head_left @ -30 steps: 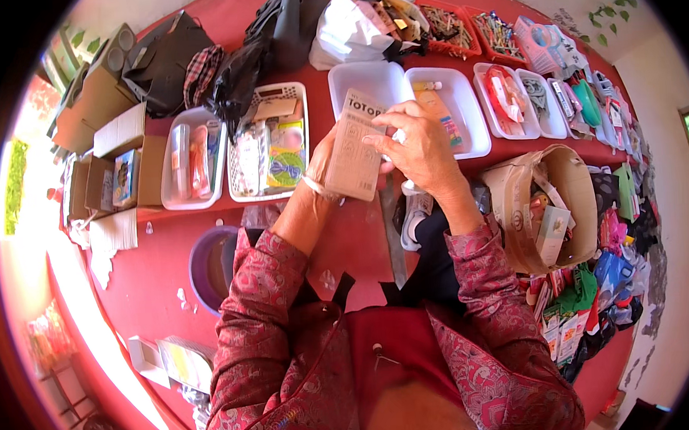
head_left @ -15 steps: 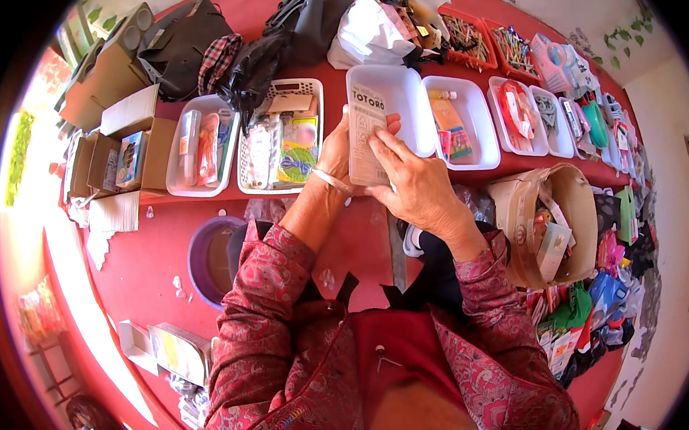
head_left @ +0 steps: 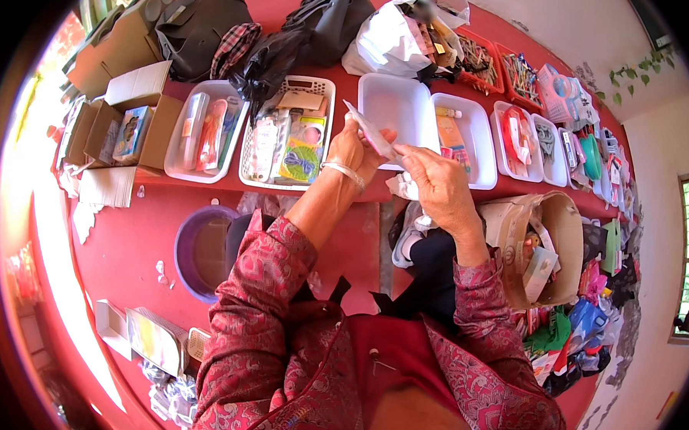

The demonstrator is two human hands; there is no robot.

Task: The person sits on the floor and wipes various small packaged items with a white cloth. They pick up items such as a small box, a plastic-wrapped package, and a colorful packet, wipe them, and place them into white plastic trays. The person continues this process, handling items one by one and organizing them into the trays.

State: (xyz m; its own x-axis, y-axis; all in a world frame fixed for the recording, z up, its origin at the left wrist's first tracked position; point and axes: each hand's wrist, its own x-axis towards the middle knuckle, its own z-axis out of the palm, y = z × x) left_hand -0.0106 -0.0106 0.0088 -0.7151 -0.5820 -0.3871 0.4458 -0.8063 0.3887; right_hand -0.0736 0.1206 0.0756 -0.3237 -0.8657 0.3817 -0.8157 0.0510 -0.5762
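A thin flat packet (head_left: pixel 368 129) with a pale face is tilted nearly edge-on above the front of an empty white tray (head_left: pixel 392 98). My left hand (head_left: pixel 354 151) is closed around its far end, fingers behind it and a bangle at the wrist. The fingers of my right hand (head_left: pixel 438 184) are closed at the packet's near end. Just below those fingers is a crumpled white piece (head_left: pixel 403 186), perhaps paper or cloth; I cannot tell whether the right hand holds it too.
A white basket (head_left: pixel 246 173) of packaged goods stands left of my hands, with an open cardboard box (head_left: pixel 165 150) beyond it. To the right is a white tray (head_left: pixel 476 136) holding small packets. Below it sits a large carton (head_left: pixel 507 231). A purple bucket (head_left: pixel 183 260) stands lower left.
The packet has turned from showing its broad printed face to nearly edge-on. My right hand has moved slightly right and down; the view has shifted a little.
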